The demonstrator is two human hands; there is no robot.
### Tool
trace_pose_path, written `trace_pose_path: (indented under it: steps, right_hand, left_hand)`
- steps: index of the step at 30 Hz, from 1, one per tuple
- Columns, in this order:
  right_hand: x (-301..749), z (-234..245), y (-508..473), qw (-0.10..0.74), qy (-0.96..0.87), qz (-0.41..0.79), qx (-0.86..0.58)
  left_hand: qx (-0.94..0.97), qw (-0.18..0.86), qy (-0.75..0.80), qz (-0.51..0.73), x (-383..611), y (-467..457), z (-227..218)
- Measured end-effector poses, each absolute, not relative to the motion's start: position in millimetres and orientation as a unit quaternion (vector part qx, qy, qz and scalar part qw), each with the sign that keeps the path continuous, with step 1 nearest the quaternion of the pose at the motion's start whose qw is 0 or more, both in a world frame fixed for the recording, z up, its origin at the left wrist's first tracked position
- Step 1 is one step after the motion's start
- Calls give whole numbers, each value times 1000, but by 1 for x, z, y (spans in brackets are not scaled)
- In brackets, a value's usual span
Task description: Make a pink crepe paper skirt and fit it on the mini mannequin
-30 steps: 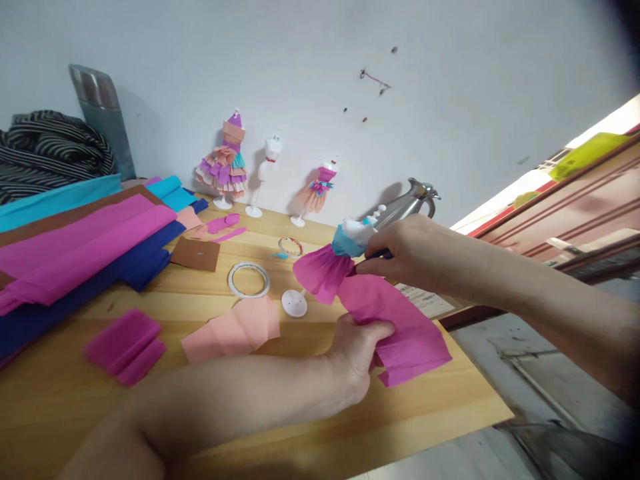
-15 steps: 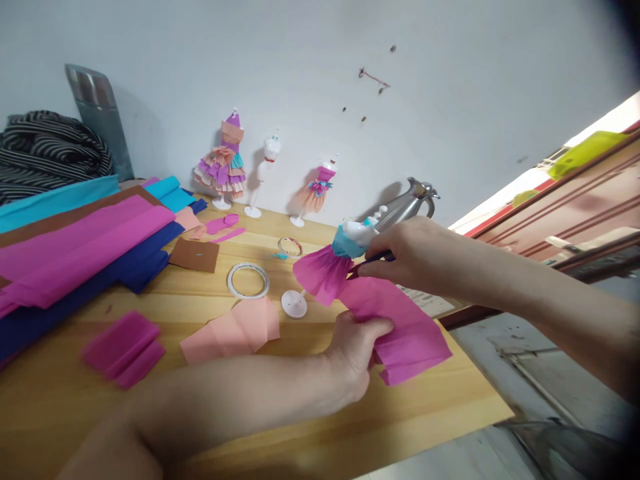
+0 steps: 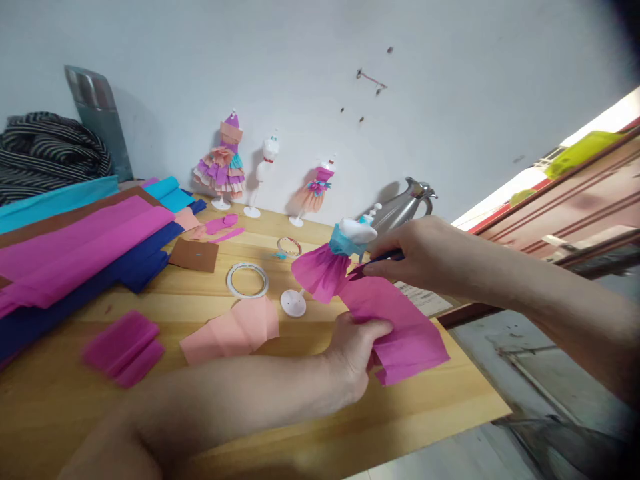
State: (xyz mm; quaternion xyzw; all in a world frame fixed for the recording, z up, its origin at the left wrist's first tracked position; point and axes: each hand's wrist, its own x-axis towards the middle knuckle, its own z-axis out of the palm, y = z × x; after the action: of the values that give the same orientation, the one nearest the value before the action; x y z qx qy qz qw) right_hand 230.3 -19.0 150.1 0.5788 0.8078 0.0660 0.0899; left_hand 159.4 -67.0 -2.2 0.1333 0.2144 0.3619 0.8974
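Note:
My left hand [image 3: 353, 353] is closed on a sheet of magenta crepe paper [image 3: 410, 330], thumb on top, holding it above the table. My right hand [image 3: 410, 253] grips a pair of scissors [image 3: 387, 256] with dark blue handles, mostly hidden by the fingers. Its blades lie at the upper left edge of the sheet. Right behind them leans a small white dress form [image 3: 357, 231] in a turquoise top [image 3: 341, 241] and a gathered magenta skirt [image 3: 320, 272]. Its round white base [image 3: 293, 303] shows lower left.
Along the wall stand a ruffled-dress form [image 3: 223, 163], a bare form [image 3: 270, 150], another dressed form [image 3: 316, 190] and a metal jug [image 3: 403, 205]. A tape roll [image 3: 230, 280], peach paper [image 3: 235, 330] and magenta paper [image 3: 123, 350] lie on the table. Folded crepe sheets [image 3: 85, 247] fill the left.
My right hand and the scissors have shifted slightly right, away from the skirt. My left hand and the magenta sheet stay nearly in place.

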Motion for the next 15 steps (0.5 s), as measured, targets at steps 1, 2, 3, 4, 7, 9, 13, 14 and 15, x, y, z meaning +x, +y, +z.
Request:
trace_pose_path:
  steps: [1,2,3,4,7,9,13,14,15]
  right_hand:
    - [228,149,-19,101,800,70,587]
    - [226,149,-20,110,793,75,595]
    - [224,148,-20,117,787,79,601]
    - [223,147,-19,118,785,81,602]
    - [221,144,-18,124,786,87,599]
    - [221,142,-17,131,786,91,597]
    - [219,139,-14,141,786,98,594]
    - [218,138,-14,143,785,99,594]
    - [218,137,-13,145,785,98,594]
  left_hand:
    - [133,898,217,359,160,-67,-3]
    - [133,898,217,358,161,-67,-4]
    - [134,898,216,360,162,-67,-5]
    - [134,897,213,363,162,-67,-5]
    - [131,897,211,366,163,-68,-6]
    - [133,898,212,361,163,-67,-6]
    - [138,899,214,357,163,-66,-5]
    - [138,899,213,357,163,-66,-5]
    - [139,899,212,356,162,-65,-4]
